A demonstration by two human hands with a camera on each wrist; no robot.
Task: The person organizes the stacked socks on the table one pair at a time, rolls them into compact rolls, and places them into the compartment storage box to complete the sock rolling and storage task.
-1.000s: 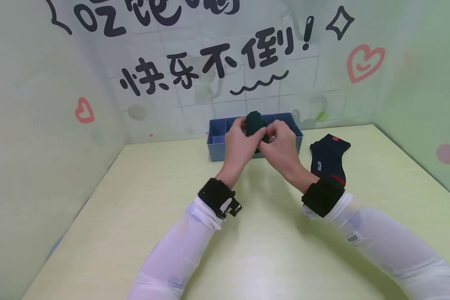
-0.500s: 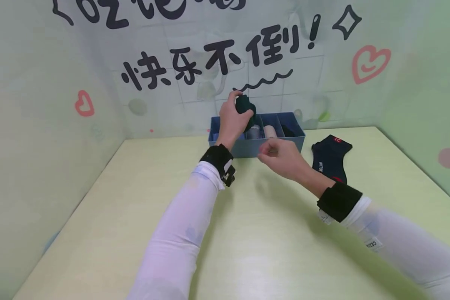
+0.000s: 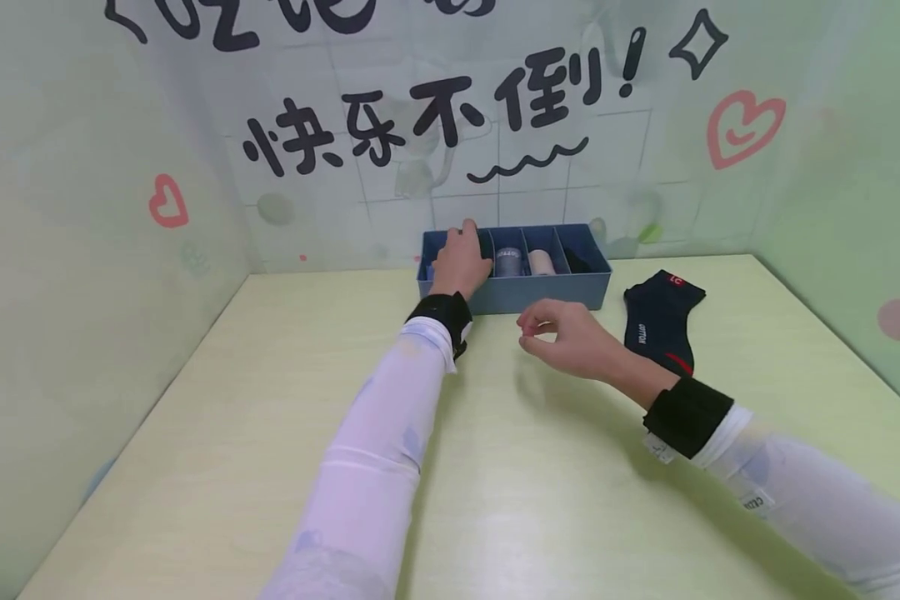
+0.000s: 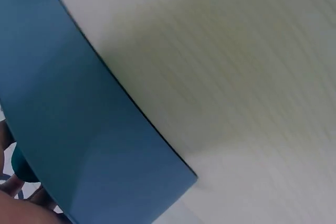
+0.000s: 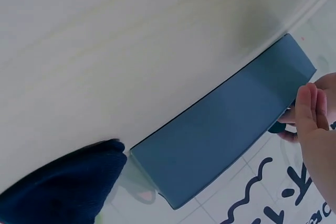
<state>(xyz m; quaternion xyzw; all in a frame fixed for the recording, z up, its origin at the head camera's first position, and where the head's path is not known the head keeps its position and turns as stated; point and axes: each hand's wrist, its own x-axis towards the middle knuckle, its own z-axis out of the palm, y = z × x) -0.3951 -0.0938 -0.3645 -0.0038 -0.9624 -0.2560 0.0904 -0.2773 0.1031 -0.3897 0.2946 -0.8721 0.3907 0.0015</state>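
My left hand (image 3: pixel 461 260) reaches down into a left-hand compartment of a blue divided box (image 3: pixel 540 293) and grips a rolled dark green sock (image 3: pixel 486 243). Only a small part of the roll shows past the fingers; in the left wrist view a bit of green sock (image 4: pixel 23 165) peeks over the box rim. My right hand (image 3: pixel 570 337) hovers over the table in front of the box, thumb and fingers loosely curved with nothing between them. To its right, a navy sock (image 3: pixel 658 321) with red marks and white lettering lies flat.
Other compartments hold a grey-blue rolled sock (image 3: pixel 508 262), a pale pink roll (image 3: pixel 542 262) and a black one (image 3: pixel 576 262). The box stands at the table's back edge, close to a printed wall covering (image 3: pixel 307 225). Side walls border the pale wooden table (image 3: pixel 270 417).
Both hands held the green roll before the box; the right hand let go and drew back toward me. The left hand raised the roll, moved left, then lowered it into the box.
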